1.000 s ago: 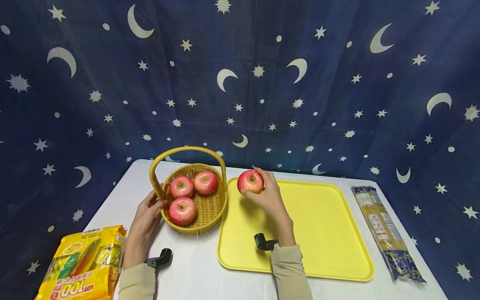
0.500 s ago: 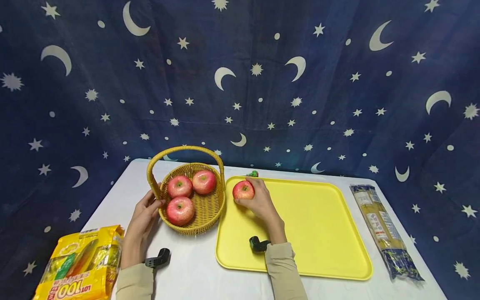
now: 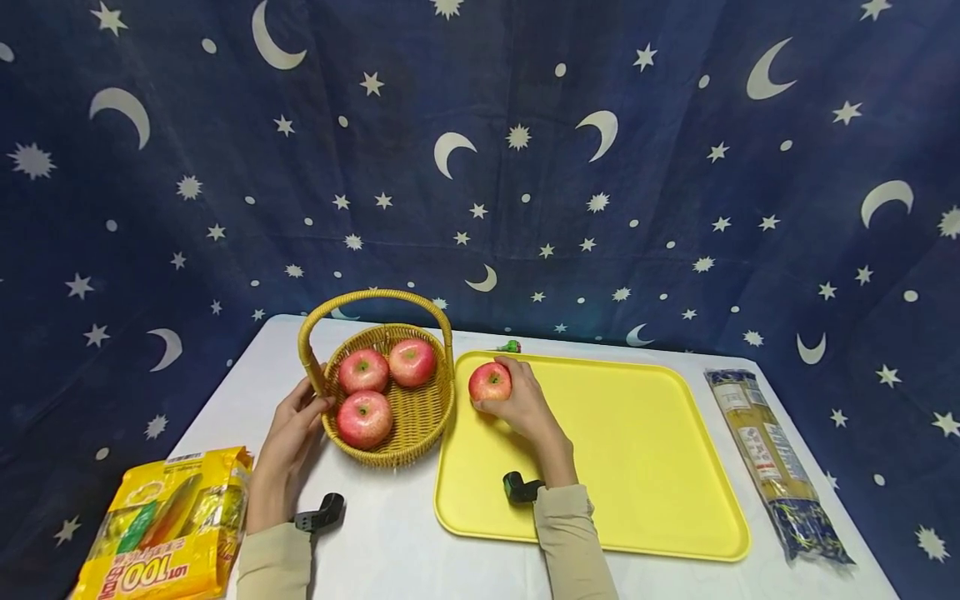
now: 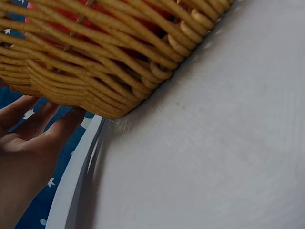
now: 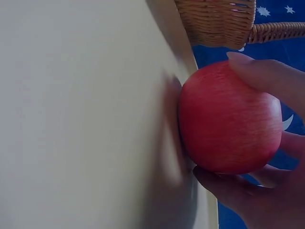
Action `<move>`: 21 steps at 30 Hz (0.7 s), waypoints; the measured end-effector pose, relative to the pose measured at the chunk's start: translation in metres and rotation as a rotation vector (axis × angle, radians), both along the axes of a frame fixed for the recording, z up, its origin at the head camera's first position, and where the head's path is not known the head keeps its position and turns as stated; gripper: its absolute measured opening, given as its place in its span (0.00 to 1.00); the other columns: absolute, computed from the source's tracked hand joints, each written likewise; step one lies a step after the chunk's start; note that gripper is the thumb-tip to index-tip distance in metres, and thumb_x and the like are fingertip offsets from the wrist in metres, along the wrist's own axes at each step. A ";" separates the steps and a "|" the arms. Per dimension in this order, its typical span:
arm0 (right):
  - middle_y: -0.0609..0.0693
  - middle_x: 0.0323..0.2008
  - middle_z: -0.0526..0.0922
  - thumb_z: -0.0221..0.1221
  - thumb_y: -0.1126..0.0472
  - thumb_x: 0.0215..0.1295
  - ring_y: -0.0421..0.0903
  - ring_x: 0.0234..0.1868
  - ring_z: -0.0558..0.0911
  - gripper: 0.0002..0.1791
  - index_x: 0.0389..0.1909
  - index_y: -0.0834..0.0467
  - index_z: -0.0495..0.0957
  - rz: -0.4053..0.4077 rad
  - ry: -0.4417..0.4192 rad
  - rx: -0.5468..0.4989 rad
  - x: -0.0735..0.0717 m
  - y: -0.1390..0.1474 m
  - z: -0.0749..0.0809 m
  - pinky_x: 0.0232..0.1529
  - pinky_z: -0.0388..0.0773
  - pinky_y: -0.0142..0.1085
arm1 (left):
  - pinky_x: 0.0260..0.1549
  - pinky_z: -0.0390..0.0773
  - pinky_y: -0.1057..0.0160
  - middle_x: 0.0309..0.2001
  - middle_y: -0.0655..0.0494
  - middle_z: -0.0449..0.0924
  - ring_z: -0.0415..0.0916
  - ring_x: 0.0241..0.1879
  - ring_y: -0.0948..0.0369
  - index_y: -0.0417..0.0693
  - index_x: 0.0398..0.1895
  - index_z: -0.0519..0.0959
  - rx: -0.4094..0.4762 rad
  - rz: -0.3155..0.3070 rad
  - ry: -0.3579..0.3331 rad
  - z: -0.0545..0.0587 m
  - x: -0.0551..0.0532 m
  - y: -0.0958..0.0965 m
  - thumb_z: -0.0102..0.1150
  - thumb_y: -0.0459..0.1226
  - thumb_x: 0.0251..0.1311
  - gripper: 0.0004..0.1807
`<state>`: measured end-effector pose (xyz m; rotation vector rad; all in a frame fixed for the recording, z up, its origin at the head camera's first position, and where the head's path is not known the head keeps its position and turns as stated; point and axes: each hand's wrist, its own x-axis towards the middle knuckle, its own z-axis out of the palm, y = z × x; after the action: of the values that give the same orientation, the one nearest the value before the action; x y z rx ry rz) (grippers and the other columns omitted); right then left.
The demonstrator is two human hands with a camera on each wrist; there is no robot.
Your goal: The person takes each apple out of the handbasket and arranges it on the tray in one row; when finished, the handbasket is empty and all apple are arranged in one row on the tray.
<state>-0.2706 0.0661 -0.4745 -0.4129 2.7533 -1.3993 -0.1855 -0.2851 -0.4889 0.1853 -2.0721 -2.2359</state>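
Observation:
My right hand (image 3: 528, 412) grips a red apple (image 3: 490, 382) at the far left corner of the yellow tray (image 3: 622, 467). In the right wrist view the thumb and fingers lie around the sides of that apple (image 5: 228, 119), which sits at the tray's surface. To the left stands a wicker basket (image 3: 393, 457) with a tall arched handle, and 3 apples (image 3: 364, 419) lie inside it. My left hand (image 3: 288, 429) holds the basket's left rim near the foot of the handle. From the left wrist, the woven wall of the basket (image 4: 95, 62) hides part of the fingers.
A yellow snack bag (image 3: 165, 525) lies at the front left of the white table. Along the right edge is a long clear packet (image 3: 776, 462) with blue ends. Behind the tray sits a small green object (image 3: 510, 346). A dark star-patterned cloth (image 3: 525, 167) hangs at the back.
My right hand has lowered the apple onto the tray, slightly left and nearer. The small green object behind the tray has come into sight. My left hand stays at the basket.

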 end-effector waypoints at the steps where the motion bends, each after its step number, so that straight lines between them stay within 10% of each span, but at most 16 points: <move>1: 0.61 0.61 0.73 0.77 0.56 0.47 0.58 0.59 0.76 0.48 0.71 0.59 0.68 0.007 -0.004 0.005 -0.001 0.000 0.000 0.62 0.75 0.55 | 0.56 0.70 0.80 0.80 0.40 0.50 0.59 0.67 0.65 0.41 0.82 0.52 0.002 0.000 0.000 0.000 0.000 0.000 0.48 0.30 0.75 0.35; 10: 0.61 0.66 0.71 0.77 0.56 0.48 0.60 0.64 0.72 0.49 0.73 0.58 0.67 0.010 0.000 0.029 0.001 0.002 0.002 0.64 0.73 0.57 | 0.57 0.69 0.80 0.80 0.41 0.50 0.59 0.68 0.66 0.40 0.82 0.52 0.027 -0.005 -0.008 0.000 -0.002 0.001 0.47 0.28 0.73 0.35; 21: 0.58 0.61 0.75 0.72 0.54 0.60 0.58 0.63 0.73 0.29 0.60 0.58 0.76 -0.053 0.240 -0.081 0.014 0.000 0.039 0.66 0.71 0.57 | 0.56 0.70 0.80 0.79 0.43 0.52 0.58 0.70 0.63 0.43 0.82 0.52 0.015 0.009 -0.041 0.001 -0.002 -0.001 0.48 0.29 0.74 0.36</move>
<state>-0.2562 0.0657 -0.4356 -0.5499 2.9201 -1.5745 -0.1873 -0.2857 -0.4880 0.2438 -2.0704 -2.2619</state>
